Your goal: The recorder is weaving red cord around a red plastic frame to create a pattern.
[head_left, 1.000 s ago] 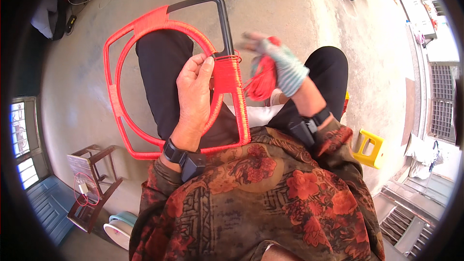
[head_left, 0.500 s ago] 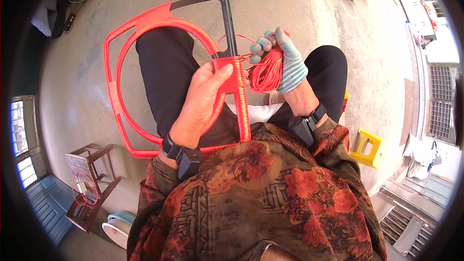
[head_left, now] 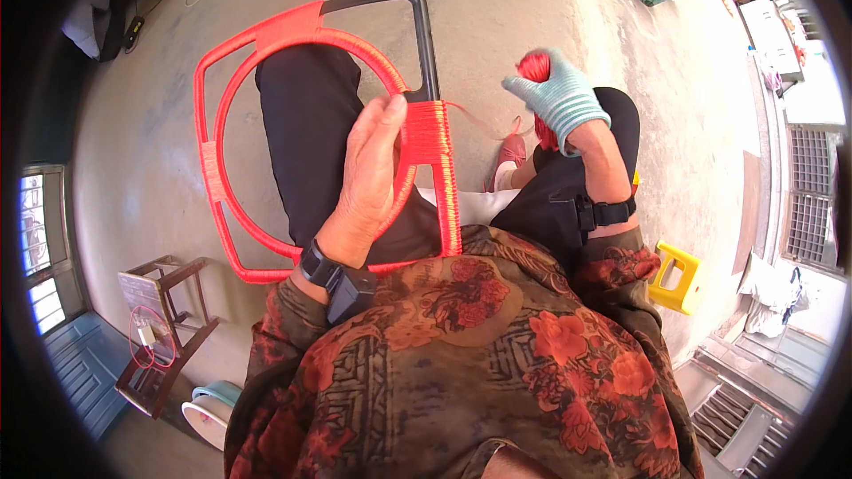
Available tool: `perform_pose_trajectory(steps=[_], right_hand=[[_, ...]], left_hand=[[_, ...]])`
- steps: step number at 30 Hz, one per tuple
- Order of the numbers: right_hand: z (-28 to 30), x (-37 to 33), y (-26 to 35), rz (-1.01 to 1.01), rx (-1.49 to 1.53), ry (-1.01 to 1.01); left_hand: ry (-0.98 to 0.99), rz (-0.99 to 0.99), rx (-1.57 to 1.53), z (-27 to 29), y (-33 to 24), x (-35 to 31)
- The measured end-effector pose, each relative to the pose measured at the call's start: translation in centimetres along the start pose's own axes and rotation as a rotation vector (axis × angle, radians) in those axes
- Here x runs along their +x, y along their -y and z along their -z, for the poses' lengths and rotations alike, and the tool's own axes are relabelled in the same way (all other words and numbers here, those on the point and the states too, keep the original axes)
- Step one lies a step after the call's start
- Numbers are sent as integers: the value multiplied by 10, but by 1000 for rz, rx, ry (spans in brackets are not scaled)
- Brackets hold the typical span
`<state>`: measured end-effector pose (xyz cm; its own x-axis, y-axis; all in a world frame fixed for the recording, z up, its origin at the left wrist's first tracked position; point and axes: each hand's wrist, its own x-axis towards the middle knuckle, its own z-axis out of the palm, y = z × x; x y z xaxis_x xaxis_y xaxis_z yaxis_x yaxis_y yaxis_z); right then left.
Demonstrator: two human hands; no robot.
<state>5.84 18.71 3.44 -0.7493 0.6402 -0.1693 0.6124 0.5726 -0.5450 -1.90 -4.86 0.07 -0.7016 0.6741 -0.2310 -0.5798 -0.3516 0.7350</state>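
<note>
A four-sided frame with rounded corners and a ring set inside it lies tilted, its top edge rising toward the right, and red cord is wound closely over most of both, spreading into broad bands where ring and frame meet at the top, left and right. Only the upper right corner is bare black tube, ending at the right-hand band. From that band a thin, blurred red strand sags rightward toward a partly hidden bundle of red cord, held apart from the frame.
</note>
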Motion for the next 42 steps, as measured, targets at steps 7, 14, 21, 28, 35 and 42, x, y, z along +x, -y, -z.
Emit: perform_pose_trajectory(steps=[7,14,21,28,35,42], right_hand=[[-35,-27,86,1089,-216,-288],[-17,-31,65,326,648,-4],[-59,-8,24,146,882,567],[-80,-8,19,299,620,351],[-21,5,-47,155,1641,246],[41,-3,-99,231,2005,37]], left_hand=[[-124,-511,352,-1,-6,-8],[-290,-247,192,4,0,-2],[-212,135,-14,14,1,0],[-63,102,-109,15,8,2],[-144,29,-105,6,3,3],[-138,-75,-55,-2,0,1]])
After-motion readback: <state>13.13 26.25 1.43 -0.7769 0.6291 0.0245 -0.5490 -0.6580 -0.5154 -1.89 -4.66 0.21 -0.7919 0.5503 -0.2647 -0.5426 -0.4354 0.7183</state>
